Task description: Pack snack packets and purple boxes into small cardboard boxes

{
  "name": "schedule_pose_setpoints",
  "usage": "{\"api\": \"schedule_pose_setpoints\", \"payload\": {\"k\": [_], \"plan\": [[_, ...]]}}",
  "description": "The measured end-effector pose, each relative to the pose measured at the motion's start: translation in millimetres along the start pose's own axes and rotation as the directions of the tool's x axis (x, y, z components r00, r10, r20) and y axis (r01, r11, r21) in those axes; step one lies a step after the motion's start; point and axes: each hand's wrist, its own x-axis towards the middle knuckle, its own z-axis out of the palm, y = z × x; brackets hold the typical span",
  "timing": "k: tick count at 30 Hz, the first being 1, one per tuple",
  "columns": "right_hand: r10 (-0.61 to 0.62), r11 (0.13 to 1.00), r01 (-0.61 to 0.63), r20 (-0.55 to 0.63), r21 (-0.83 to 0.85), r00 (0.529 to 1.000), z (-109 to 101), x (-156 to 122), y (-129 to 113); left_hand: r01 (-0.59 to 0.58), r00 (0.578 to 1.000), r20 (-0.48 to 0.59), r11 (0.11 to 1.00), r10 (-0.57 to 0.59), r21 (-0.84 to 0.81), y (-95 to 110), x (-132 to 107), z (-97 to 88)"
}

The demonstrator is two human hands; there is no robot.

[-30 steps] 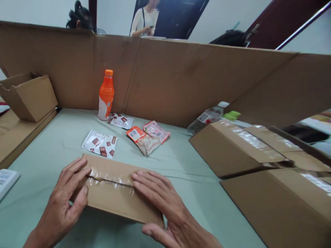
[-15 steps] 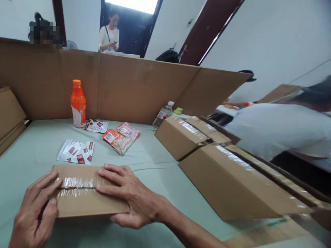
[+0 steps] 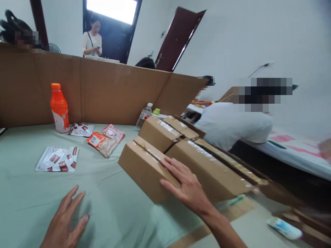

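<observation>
A taped cardboard box (image 3: 144, 172) stands right of the middle of the green cloth, beside the other boxes. My right hand (image 3: 183, 182) grips it at its near end, fingers over the taped top and thumb on the side facing me. My left hand (image 3: 66, 220) is at the lower left above the cloth, open and holding nothing, its fingers apart. Beyond it lies a white pouch with brown squares (image 3: 58, 159). Farther back are a second such pouch (image 3: 82, 130), an orange snack bag (image 3: 102, 143) and a pink bag (image 3: 113, 132).
An orange bottle (image 3: 60, 110) stands before a cardboard partition (image 3: 124, 93). Taped boxes (image 3: 207, 168) line the right side, with a clear bottle (image 3: 144, 115) behind them. A white and blue packet (image 3: 284, 228) lies at the lower right. A person in white (image 3: 232, 120) leans over beyond.
The box has gone from in front of me to the right, against the row of boxes, in my right hand. My left hand has let go of it. The view has turned right.
</observation>
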Motion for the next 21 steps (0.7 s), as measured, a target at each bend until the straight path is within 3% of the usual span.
{"api": "schedule_pose_setpoints", "payload": {"k": [4,10,16,19,21], "plan": [[0.235,0.962,-0.221,0.072,-0.160,0.969,20,57,11,-0.122,0.992,-0.025,0.990,0.124,0.073,-18,-9,32.2],[0.358,0.908,-0.329,0.073,-0.258,0.931,43,132,10,-0.220,0.975,0.011,0.966,0.220,0.135,-30,-21,34.8],[0.387,0.884,-0.348,0.072,-0.313,0.919,50,156,18,-0.178,0.984,0.048,0.974,0.172,0.137,-23,-23,37.2],[0.390,0.875,-0.361,0.028,-0.322,0.920,46,152,11,-0.166,0.986,0.039,0.976,0.162,0.141,-19,-23,37.8],[0.349,0.883,-0.350,-0.062,-0.314,0.935,46,140,-3,-0.156,0.988,0.042,0.977,0.152,0.146,-14,-23,35.4]]}}
